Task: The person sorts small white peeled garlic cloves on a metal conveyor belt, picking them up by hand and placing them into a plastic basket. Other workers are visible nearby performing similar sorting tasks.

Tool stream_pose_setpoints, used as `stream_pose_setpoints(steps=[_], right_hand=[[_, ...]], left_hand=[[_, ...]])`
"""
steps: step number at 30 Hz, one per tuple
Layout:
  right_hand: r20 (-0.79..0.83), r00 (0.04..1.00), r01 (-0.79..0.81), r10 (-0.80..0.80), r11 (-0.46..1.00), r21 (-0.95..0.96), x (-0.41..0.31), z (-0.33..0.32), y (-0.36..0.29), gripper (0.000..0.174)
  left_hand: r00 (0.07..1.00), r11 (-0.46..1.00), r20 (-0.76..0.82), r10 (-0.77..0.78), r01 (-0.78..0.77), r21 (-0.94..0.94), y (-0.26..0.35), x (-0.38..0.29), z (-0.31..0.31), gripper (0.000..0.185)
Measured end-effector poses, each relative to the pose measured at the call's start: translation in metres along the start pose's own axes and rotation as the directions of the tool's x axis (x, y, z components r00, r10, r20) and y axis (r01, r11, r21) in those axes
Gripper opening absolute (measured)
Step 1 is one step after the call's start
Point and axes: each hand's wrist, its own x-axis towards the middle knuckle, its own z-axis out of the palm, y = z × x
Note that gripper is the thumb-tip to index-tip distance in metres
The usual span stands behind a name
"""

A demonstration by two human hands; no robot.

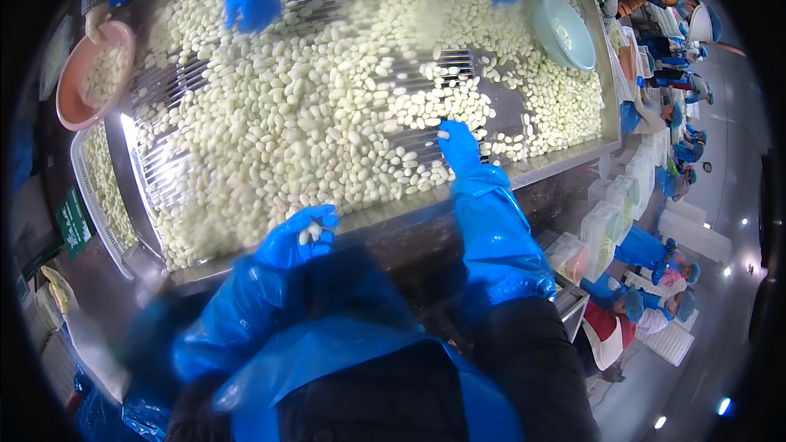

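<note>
A thick spread of pale, oval, bean-like pieces (pixel 307 98) covers much of a slatted metal sorting table (pixel 424 204) before me. My left hand (pixel 295 234), in a blue glove, is held at the near edge with its fingers curled around a few pale pieces (pixel 311 232). Farther right, my right hand (pixel 459 142) reaches over the table beside a loose group of pieces. One pale piece (pixel 443 134) shows at its fingertips; the glove hides part of the grip. Blue plastic sleeves cover both my forearms.
Across the table work other people's gloved hands (pixel 252 6). A light-blue bowl (pixel 568 34) stands at far right. At left, a person's hand touches a pink bowl (pixel 95 77), above a white crate (pixel 110 190) of pieces. Clear plastic bins (pixel 599 227) and workers line the right side.
</note>
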Motion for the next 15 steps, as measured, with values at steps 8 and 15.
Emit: stream_pose_setpoints(steps=[8, 15], right_hand=[[-0.129, 0.99, 0.064, -0.062, 0.998, 0.008, 0.009, 0.022, -0.005, 0.036], [0.002, 0.996, -0.091, 0.091, 0.996, -0.021, 0.033, 0.039, 0.012, 0.034]], left_hand=[[0.989, 0.989, -0.053, 0.136, -0.133, 0.063, -0.005, -0.007, 0.015, 0.05], [0.968, 0.976, -0.136, 0.211, -0.217, -0.025, -0.014, -0.004, 0.028, 0.039]])
